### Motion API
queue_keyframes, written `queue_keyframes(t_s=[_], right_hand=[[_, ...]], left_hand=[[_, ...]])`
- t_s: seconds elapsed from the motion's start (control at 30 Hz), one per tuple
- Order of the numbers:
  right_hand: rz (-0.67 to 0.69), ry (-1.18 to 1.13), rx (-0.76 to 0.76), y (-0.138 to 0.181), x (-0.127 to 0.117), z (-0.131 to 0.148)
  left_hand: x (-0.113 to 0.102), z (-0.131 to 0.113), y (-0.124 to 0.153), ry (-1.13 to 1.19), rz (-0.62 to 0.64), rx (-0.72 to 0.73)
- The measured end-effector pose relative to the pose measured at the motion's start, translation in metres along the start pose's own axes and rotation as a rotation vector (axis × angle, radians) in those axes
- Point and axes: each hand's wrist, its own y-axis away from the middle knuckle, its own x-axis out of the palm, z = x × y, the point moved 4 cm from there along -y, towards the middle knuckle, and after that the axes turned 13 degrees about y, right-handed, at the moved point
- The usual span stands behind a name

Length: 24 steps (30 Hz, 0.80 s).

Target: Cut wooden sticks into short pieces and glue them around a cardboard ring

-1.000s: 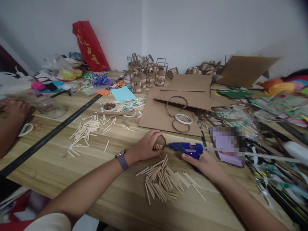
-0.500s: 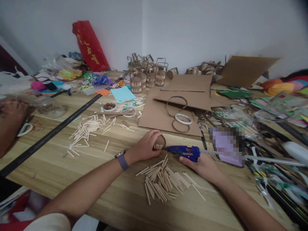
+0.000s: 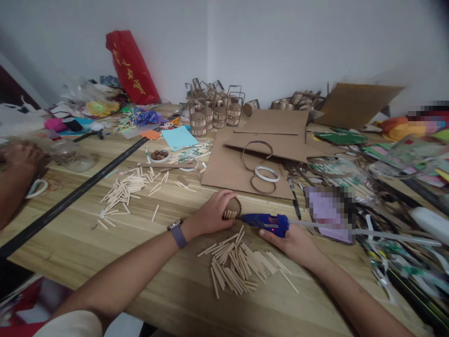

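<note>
My left hand (image 3: 214, 213) is closed around a small round cardboard piece (image 3: 233, 206) with a corrugated edge. Several short wooden sticks (image 3: 229, 215) stand side by side along its near side. In my right hand (image 3: 293, 243) is a blue hot glue gun (image 3: 268, 223), its nozzle pointing left and touching or nearly touching the cardboard piece beside the sticks. A long clear glue stick (image 3: 393, 235) runs out of its back end. Just below both hands lies a loose pile of short wooden sticks (image 3: 238, 264) on the wooden table.
Another stick pile (image 3: 128, 187) lies at left, near a black strip (image 3: 80, 192). Cardboard sheets (image 3: 224, 164) carry a white tape roll (image 3: 267, 174). Small stick baskets (image 3: 198, 124) stand behind. A purple-screened phone (image 3: 328, 213) lies right. At far left is another person's hand (image 3: 24, 157).
The glue gun and my right hand have shifted very slightly left. My left hand keeps its hold on the cardboard piece in the same place.
</note>
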Motion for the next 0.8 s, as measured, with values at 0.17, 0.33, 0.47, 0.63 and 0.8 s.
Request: queue_keyframes(t_s=[0.17,0.33,0.47,0.63,0.8], right_hand=[[-0.008,-0.022,-0.009,-0.0001,0.0004,0.0004],[-0.012,-0.025,-0.013,0.0,0.0007,0.0004],[-0.003,-0.019,-0.004,-0.0002,0.0019,-0.001],[-0.012,-0.01,-0.037,-0.0006,0.0009,0.001],[-0.015,0.0,-0.033,-0.0004,0.0011,0.0003]], left_hand=[[0.0004,0.0006,-0.0002,0.019,-0.011,0.004],[0.0004,0.0007,-0.0006,0.024,-0.015,0.007],[0.0007,0.0003,-0.0006,0.008,-0.004,0.006],[0.0005,-0.0006,-0.0002,-0.014,-0.004,0.004],[0.0005,-0.0001,-0.0002,-0.011,-0.001,-0.001]])
